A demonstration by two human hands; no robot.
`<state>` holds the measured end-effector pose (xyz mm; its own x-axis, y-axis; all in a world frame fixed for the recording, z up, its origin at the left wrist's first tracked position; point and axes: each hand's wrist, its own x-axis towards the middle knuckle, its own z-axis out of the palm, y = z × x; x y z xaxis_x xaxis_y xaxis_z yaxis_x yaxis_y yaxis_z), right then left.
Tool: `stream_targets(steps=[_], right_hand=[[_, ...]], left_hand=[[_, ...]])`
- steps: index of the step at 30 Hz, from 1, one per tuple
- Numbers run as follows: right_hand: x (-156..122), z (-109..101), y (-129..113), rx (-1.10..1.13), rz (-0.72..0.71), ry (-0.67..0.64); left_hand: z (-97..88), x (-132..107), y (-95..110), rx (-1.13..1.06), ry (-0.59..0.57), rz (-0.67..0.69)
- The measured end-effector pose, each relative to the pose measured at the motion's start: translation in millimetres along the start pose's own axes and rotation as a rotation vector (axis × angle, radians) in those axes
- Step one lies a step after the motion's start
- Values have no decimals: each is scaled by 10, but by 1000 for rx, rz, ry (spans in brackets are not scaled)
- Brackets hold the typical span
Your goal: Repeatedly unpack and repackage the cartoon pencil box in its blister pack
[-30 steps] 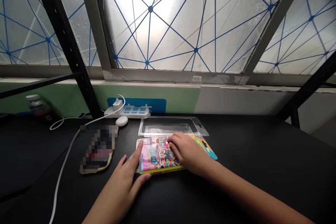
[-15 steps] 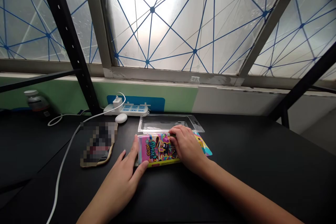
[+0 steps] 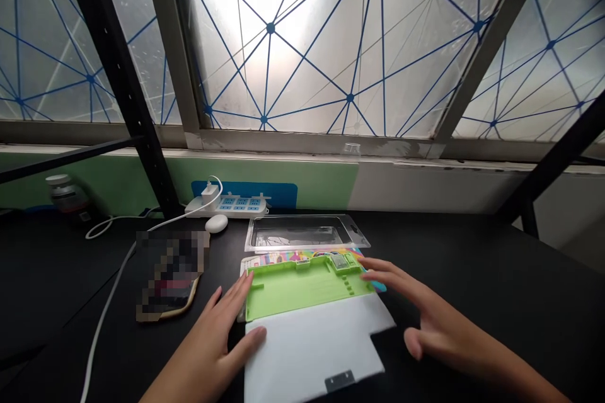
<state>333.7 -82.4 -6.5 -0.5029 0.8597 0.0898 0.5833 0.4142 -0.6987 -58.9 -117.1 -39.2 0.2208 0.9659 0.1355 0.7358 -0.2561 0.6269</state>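
A pencil box lies unfolded in front of me, its bright green plastic tray (image 3: 293, 293) showing moulded slots and a small clear-topped compartment at the upper right. Toward me spreads its white lid flap (image 3: 307, 352), with a dark grey strip near the front edge. My left hand (image 3: 227, 334) rests at the box's left side, fingers apart, the thumb on the flap. Fingers stretched and thumb apart, my right hand (image 3: 425, 308) is at the tray's right end; whether its fingertips touch the tray I cannot tell. Colourful printed card (image 3: 278, 257) peeks out behind the tray.
A clear plastic package shell (image 3: 307, 233) lies just behind the box. To the left are a blurred-out phone (image 3: 172, 277), a white cable (image 3: 106, 315) and a white oval item (image 3: 216, 223). A power strip (image 3: 241, 204) and a bottle (image 3: 69, 198) stand farther back.
The box's printed lid has been opened toward me, exposing the green tray and white inside. My right hand has moved right and let go of the lid.
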Motion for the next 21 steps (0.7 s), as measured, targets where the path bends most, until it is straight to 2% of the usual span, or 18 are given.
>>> stream_targets(steps=[2, 5, 9, 15, 21], right_hand=[[-35, 18, 208, 41, 62, 10], [-36, 106, 347, -13, 111, -9], [41, 174, 333, -17, 161, 65], [131, 128, 178, 135, 190, 177], [82, 287, 241, -135, 130, 225]], left_hand=[[28, -12, -41, 7, 12, 21], [86, -46, -107, -30, 31, -16], [138, -58, -129, -114, 77, -104], [93, 18, -90, -256, 97, 32], [46, 30, -83, -122, 45, -23]])
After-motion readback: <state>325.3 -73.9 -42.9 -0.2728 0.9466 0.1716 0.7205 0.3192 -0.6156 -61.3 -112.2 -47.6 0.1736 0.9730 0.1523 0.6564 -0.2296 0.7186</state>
